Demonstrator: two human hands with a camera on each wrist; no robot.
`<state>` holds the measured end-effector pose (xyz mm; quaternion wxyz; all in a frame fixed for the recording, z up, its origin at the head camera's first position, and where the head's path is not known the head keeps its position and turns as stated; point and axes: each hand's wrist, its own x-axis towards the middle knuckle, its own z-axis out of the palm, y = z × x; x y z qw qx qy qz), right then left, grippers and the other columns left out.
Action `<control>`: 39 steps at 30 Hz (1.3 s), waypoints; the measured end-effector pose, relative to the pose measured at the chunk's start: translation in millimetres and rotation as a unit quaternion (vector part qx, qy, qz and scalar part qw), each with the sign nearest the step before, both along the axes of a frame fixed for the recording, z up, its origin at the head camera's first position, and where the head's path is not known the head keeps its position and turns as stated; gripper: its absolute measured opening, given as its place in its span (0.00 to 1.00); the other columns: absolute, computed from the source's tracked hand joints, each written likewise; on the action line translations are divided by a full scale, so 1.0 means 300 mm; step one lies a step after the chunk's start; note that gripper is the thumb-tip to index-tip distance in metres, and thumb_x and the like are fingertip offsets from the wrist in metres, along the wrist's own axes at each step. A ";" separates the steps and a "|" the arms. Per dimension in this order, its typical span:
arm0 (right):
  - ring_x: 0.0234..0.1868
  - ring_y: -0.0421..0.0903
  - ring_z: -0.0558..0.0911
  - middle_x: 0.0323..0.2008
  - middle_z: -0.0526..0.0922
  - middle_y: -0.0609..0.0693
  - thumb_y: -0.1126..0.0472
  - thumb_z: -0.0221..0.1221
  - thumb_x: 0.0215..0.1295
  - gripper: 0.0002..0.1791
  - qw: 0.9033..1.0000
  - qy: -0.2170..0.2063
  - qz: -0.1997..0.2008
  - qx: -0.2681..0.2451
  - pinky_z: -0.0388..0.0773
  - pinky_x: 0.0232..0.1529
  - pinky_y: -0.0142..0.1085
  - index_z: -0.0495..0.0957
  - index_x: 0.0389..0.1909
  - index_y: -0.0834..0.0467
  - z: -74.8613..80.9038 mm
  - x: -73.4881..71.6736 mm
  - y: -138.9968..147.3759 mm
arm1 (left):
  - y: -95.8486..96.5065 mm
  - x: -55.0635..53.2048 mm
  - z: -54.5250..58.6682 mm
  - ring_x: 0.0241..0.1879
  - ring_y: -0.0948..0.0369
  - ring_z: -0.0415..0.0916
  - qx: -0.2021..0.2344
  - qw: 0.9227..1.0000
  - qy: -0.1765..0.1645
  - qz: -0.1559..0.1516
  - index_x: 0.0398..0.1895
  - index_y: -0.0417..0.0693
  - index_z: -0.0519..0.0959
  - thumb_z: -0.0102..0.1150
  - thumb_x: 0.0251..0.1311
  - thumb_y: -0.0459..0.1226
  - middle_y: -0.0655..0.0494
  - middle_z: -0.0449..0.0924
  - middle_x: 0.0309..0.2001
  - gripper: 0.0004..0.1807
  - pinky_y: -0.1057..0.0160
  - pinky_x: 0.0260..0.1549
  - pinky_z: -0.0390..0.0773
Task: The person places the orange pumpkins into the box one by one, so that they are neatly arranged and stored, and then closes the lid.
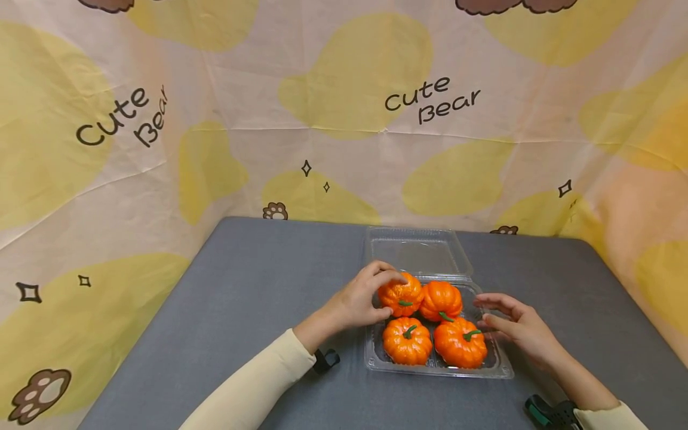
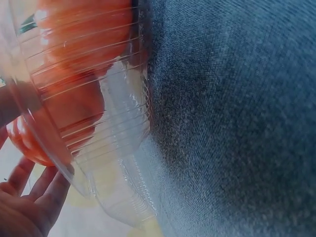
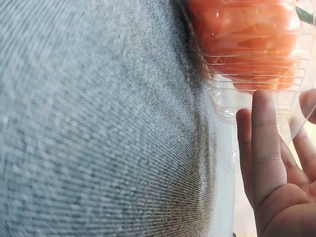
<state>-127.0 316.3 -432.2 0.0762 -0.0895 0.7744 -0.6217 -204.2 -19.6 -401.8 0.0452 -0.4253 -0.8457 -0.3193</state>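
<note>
A clear plastic clamshell box (image 1: 439, 371) holds several small orange pumpkins with green stems. My left hand (image 1: 367, 297) grips the back-left pumpkin (image 1: 403, 297), fingers over its far side and thumb at its near left. In the left wrist view that hand (image 2: 37, 202) reaches past the box rim around a pumpkin (image 2: 29, 140). My right hand (image 1: 518, 327) is at the box's right side, fingers extended and holding nothing. In the right wrist view its fingertips (image 3: 264, 101) are right at the ribbed clear wall. Beside it are the front-right pumpkin (image 1: 461, 343) and the back-right pumpkin (image 1: 441, 300).
The box's lid (image 1: 419, 254) lies folded back, away from me. A front-left pumpkin (image 1: 407, 341) sits in the box. Grey cloth covers the table (image 1: 258, 286), and a printed curtain (image 1: 344, 119) hangs behind it. Dark straps are at both wrists.
</note>
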 end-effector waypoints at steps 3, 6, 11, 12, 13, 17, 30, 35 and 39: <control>0.41 0.40 0.85 0.49 0.80 0.35 0.66 0.52 0.70 0.22 1.000 -0.001 0.002 -0.003 0.84 0.37 0.38 0.65 0.62 0.69 0.000 -0.001 0.000 | 0.000 -0.002 -0.002 0.55 0.58 0.68 -0.007 1.000 0.003 0.000 0.55 0.57 0.76 0.70 0.47 0.34 0.54 0.68 0.56 0.28 0.62 0.52 0.73; 0.41 0.40 0.85 0.49 0.80 0.35 0.67 0.52 0.70 0.22 1.000 0.000 0.003 -0.005 0.84 0.37 0.38 0.65 0.62 0.70 0.001 -0.002 -0.001 | 0.000 -0.003 -0.003 0.55 0.56 0.68 -0.025 1.000 0.010 0.000 0.55 0.57 0.76 0.70 0.47 0.34 0.54 0.68 0.56 0.28 0.61 0.53 0.73; 0.41 0.40 0.86 0.49 0.80 0.35 0.67 0.52 0.70 0.21 1.000 -0.001 0.002 -0.005 0.84 0.37 0.38 0.66 0.61 0.68 0.005 -0.003 0.000 | -0.002 -0.001 0.000 0.56 0.55 0.68 -0.043 0.999 0.012 0.002 0.55 0.57 0.76 0.69 0.47 0.33 0.53 0.69 0.57 0.28 0.59 0.54 0.73; 0.41 0.40 0.86 0.49 0.80 0.35 0.67 0.52 0.70 0.21 1.000 -0.002 0.002 -0.005 0.84 0.37 0.38 0.66 0.61 0.68 0.006 -0.003 0.001 | -0.002 -0.001 0.000 0.57 0.55 0.68 -0.044 0.999 0.015 0.002 0.55 0.57 0.76 0.69 0.47 0.33 0.53 0.69 0.57 0.28 0.59 0.55 0.73; 0.41 0.40 0.86 0.48 0.80 0.35 0.67 0.53 0.70 0.21 1.000 -0.003 0.000 -0.005 0.84 0.37 0.38 0.66 0.61 0.68 0.007 -0.003 0.001 | -0.002 -0.001 0.001 0.57 0.55 0.68 -0.045 0.999 0.018 0.002 0.55 0.57 0.76 0.69 0.47 0.33 0.54 0.69 0.57 0.28 0.59 0.55 0.73; 0.41 0.40 0.85 0.48 0.80 0.35 0.67 0.53 0.70 0.20 1.000 -0.003 0.002 -0.007 0.84 0.37 0.38 0.67 0.61 0.66 0.009 -0.004 0.003 | -0.002 -0.004 -0.001 0.58 0.55 0.69 -0.050 0.998 0.028 -0.004 0.54 0.55 0.76 0.69 0.47 0.32 0.53 0.69 0.57 0.27 0.59 0.57 0.72; 0.41 0.40 0.85 0.49 0.80 0.35 0.68 0.52 0.70 0.20 1.000 -0.002 0.007 -0.012 0.84 0.37 0.38 0.68 0.61 0.65 0.011 0.000 0.000 | -0.007 -0.007 0.000 0.53 0.57 0.74 -0.051 0.998 0.028 -0.013 0.50 0.51 0.78 0.67 0.51 0.33 0.52 0.71 0.56 0.20 0.62 0.54 0.75; 0.41 0.40 0.85 0.48 0.80 0.35 0.68 0.52 0.70 0.21 1.000 -0.003 0.003 -0.008 0.84 0.37 0.38 0.66 0.61 0.68 0.011 0.000 -0.004 | -0.008 -0.007 -0.005 0.51 0.59 0.75 -0.057 0.998 0.028 -0.015 0.47 0.54 0.80 0.67 0.52 0.33 0.54 0.72 0.55 0.17 0.63 0.51 0.76; 0.41 0.40 0.85 0.48 0.80 0.35 0.67 0.52 0.70 0.22 1.000 -0.004 0.003 -0.006 0.84 0.37 0.39 0.65 0.62 0.69 0.010 0.000 -0.005 | -0.008 -0.010 -0.008 0.50 0.60 0.75 -0.051 0.998 0.031 -0.019 0.46 0.55 0.80 0.66 0.52 0.33 0.56 0.73 0.53 0.16 0.64 0.51 0.76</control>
